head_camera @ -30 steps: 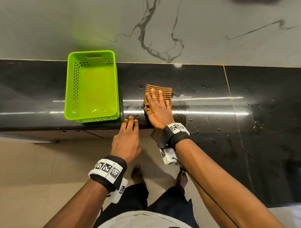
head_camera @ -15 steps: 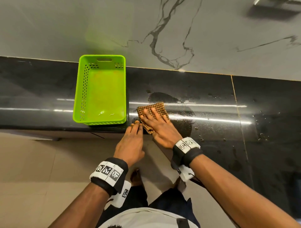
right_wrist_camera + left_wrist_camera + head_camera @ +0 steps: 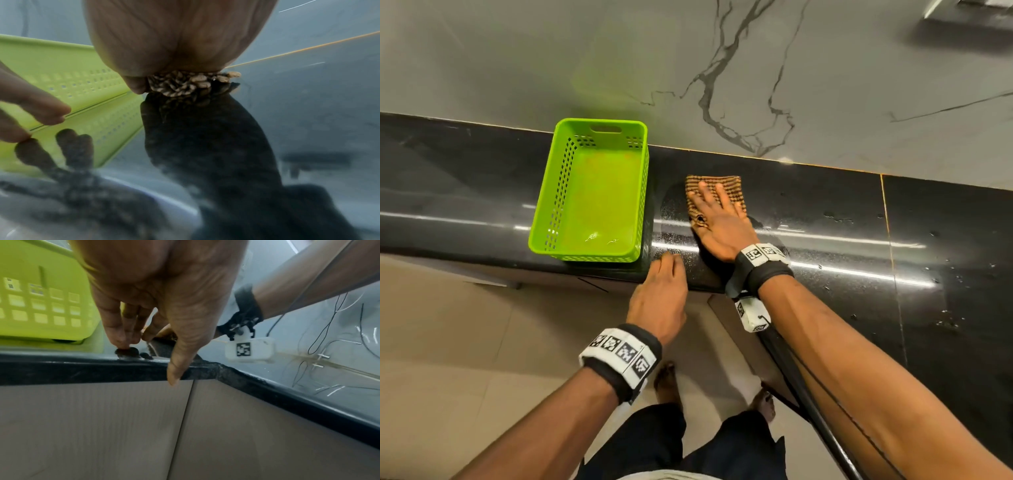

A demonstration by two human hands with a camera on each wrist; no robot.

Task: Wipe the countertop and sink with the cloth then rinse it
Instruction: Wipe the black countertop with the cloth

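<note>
We have the cloth (image 3: 714, 195) folded flat on the black countertop (image 3: 808, 205), toward its back edge, just right of the green basket (image 3: 589, 192). Our right hand (image 3: 722, 226) lies palm-down on it, fingers (image 3: 707, 193) straight and slightly spread, pressing the cloth rather than gripping it. Our left hand (image 3: 659, 298) rests at the front edge of the countertop with straight fingertips touching the top and the thumb (image 3: 176, 369) hanging over the lip, holding nothing.

To wipe well here, we judge it best to keep the whole palm loading the cloth so it does not bunch under the heel of the hand, and to run overlapping strokes from back edge to front edge. Water droplets (image 3: 945, 274) sit toward the right end of the countertop, so we should work that way next. The basket stands on surface we cannot reach unless we shift it. No sink shows in these views.
</note>
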